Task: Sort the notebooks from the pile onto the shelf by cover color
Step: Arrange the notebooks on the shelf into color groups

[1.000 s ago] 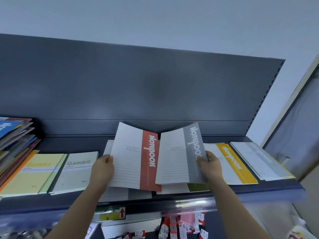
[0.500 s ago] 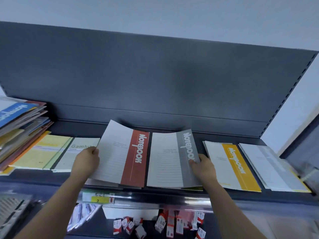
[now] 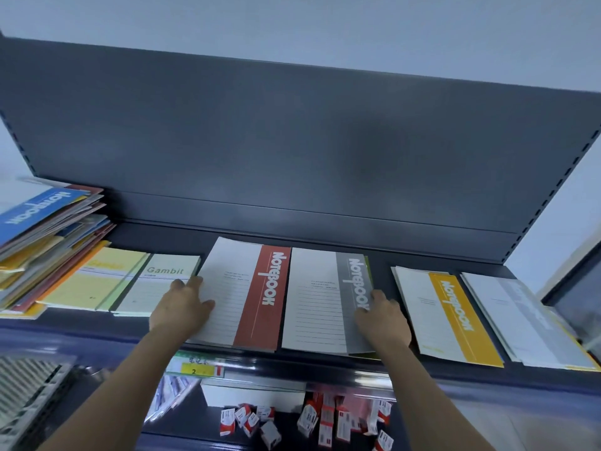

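Note:
A red-striped notebook point(image 3: 263, 294) and a grey-striped notebook point(image 3: 318, 304) lie side by side on the middle of the dark shelf point(image 3: 383, 255). My left hand point(image 3: 182, 307) holds the red one by its left edge, thumb on the cover. My right hand point(image 3: 380, 320) holds the grey one at its right edge, fingers curled over the stripe. A green edge shows under the grey notebook. The mixed pile point(image 3: 42, 222), topped by a blue notebook, sits at the far left.
Two Gambit notebooks, yellow point(image 3: 97, 281) and pale point(image 3: 159, 278), lie beside the pile. A yellow-striped notebook point(image 3: 452, 314) and a pale grey stack point(image 3: 520, 320) lie at the right. The back panel point(image 3: 292, 141) rises behind. Small boxes point(image 3: 309, 418) fill the lower shelf.
Both notebooks have come down from a raised, tilted hold to lie nearly flat on the shelf. The camera has tilted and shifted left, showing more of the pile.

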Demonstrator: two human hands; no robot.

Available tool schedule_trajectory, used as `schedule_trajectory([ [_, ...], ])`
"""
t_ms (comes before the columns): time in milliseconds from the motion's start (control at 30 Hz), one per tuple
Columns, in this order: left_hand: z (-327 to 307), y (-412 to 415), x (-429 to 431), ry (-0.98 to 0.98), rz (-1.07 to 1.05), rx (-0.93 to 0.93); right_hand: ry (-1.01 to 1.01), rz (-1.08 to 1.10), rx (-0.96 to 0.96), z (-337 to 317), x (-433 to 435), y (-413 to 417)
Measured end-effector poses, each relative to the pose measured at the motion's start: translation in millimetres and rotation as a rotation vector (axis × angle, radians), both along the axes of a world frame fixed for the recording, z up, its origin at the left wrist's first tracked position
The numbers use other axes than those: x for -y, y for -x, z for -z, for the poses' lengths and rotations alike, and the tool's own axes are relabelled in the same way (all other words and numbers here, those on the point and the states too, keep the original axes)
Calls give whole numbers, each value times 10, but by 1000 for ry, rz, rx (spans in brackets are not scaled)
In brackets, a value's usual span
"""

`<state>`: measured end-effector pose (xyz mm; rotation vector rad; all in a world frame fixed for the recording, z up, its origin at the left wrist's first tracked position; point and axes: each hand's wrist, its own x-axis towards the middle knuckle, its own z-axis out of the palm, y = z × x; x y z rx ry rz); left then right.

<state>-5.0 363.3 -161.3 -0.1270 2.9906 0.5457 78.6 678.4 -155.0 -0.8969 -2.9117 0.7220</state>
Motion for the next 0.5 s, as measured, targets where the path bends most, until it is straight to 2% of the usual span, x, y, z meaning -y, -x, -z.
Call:
schedule_trajectory([
  [233, 38, -104, -84, 354, 119, -135, -242, -9, 35, 29, 110, -44],
  [367, 6, -106, -114, 379, 174, -134, -313, -56, -24, 6, 143, -66],
  [500, -51, -200, -53, 416, 189, -204, -299, -219, -165, -41, 266, -43],
])
